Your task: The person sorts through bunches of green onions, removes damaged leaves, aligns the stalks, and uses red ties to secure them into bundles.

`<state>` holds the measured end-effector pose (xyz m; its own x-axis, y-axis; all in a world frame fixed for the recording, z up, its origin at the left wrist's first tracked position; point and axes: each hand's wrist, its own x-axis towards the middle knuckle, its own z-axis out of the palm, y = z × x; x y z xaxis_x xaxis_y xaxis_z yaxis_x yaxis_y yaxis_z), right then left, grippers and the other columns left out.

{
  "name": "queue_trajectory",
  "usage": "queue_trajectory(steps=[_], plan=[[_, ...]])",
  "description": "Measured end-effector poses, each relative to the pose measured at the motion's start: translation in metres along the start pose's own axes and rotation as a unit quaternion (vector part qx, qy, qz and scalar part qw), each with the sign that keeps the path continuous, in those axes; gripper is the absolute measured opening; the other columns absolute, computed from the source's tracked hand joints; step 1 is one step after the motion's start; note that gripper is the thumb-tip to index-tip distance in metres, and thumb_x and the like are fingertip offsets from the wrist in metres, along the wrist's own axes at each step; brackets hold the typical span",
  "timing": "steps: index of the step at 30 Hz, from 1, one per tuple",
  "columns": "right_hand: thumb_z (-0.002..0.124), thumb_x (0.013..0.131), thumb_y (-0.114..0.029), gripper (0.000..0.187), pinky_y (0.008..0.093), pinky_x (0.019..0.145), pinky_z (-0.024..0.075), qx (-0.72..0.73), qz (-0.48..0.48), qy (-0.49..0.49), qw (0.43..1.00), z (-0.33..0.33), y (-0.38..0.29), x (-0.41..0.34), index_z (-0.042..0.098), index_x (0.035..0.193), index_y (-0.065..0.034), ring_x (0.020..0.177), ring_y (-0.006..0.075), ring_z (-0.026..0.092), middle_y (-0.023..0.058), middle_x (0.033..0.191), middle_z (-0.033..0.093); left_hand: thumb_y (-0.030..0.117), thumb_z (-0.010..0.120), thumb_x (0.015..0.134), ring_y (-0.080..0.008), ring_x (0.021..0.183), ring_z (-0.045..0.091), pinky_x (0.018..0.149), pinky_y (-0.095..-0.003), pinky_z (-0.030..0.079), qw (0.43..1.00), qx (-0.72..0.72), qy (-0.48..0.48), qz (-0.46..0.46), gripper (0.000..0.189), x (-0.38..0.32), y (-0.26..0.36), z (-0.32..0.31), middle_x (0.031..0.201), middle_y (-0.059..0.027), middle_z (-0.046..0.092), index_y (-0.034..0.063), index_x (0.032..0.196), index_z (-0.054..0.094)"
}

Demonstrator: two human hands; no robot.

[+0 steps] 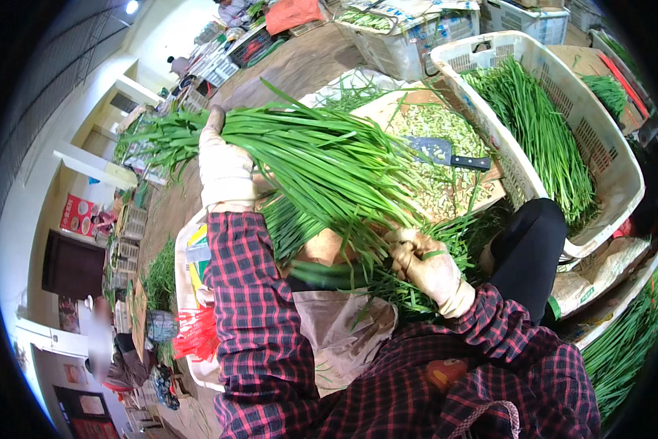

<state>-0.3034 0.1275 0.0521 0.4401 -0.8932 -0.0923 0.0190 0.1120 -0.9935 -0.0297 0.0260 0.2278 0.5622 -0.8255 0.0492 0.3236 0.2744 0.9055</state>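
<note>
A large bunch of garlic chives lies across my left hand, which wears a pale glove and grips it near the leafy end. The pale stem ends point right, over a wooden board. At the lower edge of the bunch is my right hand, also gloved, its fingers curled in with a green leaf showing between them. A cleaver with a black handle rests on the board among chopped stem ends. Loose green leaves hang and lie below my right hand.
To the right stands a white plastic crate holding chives. Another crate of chives is at lower right. Left of my lap, a white basket holds red ties. My bent knee is beside the board. Other people sit farther off.
</note>
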Motion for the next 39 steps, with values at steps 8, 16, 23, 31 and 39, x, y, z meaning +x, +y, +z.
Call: queue_trajectory(steps=[8, 16, 23, 31, 39], plan=[[0.064, 0.086, -0.043, 0.052, 0.0396, 0.079, 0.05, -0.154, -0.125, 0.068, 0.978, -0.011, -0.017, 0.04, 0.06, 0.111, 0.003, 0.085, 0.0356, 0.066, 0.0216, 0.09, 0.067, 0.03, 0.058, 0.093, -0.0242, 0.083, 0.063, 0.078, -0.034, 0.051, 0.998, -0.043, 0.039, 0.013, 0.035, -0.005, 0.004, 0.012, 0.098, -0.0131, 0.068, -0.0015, 0.108, 0.063], [0.058, 0.086, -0.057, 0.064, 0.0401, 0.085, 0.0463, -0.198, -0.115, 0.082, 0.97, -0.016, -0.02, 0.089, 0.064, 0.108, 0.003, 0.087, 0.0334, 0.062, 0.0196, 0.092, 0.067, 0.03, 0.065, 0.088, -0.0312, 0.093, 0.062, 0.089, -0.0456, 0.05, 0.993, -0.048, 0.106, -0.01, 0.038, -0.007, 0.005, 0.038, 0.108, -0.0166, 0.065, -0.0016, 0.109, 0.062], [0.063, 0.092, -0.024, 0.032, 0.0268, 0.075, 0.0513, 0.222, -0.113, 0.037, 0.968, -0.016, 0.01, 0.116, 0.061, 0.112, 0.001, 0.084, 0.0122, 0.061, 0.006, 0.101, 0.066, 0.025, 0.067, 0.086, -0.0338, 0.091, 0.062, 0.088, -0.0492, 0.05, 0.992, -0.006, 0.107, -0.066, 0.033, 0.021, 0.018, 0.031, 0.105, -0.0169, 0.066, -0.0002, 0.106, 0.063], [0.054, 0.096, -0.027, 0.038, 0.0378, 0.09, 0.0524, 0.514, -0.005, -0.064, 0.855, -0.017, -0.006, 0.093, 0.052, 0.124, -0.0004, 0.099, 0.0243, 0.064, 0.0134, 0.111, 0.064, 0.024, 0.065, 0.087, -0.0327, 0.092, 0.063, 0.087, -0.0443, 0.051, 0.998, -0.007, -0.026, 0.049, 0.031, 0.018, 0.01, 0.01, 0.104, -0.0166, 0.067, 0.0005, 0.107, 0.064], [0.05, 0.099, -0.035, 0.036, 0.0261, 0.081, 0.0502, 0.258, -0.008, -0.131, 0.957, -0.021, -0.003, 0.084, 0.062, 0.108, -0.0022, 0.089, 0.0138, 0.063, 0.0084, 0.097, 0.067, 0.026, 0.057, 0.092, -0.0278, 0.093, 0.062, 0.087, -0.0397, 0.051, 0.999, -0.02, 0.011, 0.028, 0.032, 0.011, 0.029, 0.004, 0.104, -0.0153, 0.065, -0.0007, 0.108, 0.062]])
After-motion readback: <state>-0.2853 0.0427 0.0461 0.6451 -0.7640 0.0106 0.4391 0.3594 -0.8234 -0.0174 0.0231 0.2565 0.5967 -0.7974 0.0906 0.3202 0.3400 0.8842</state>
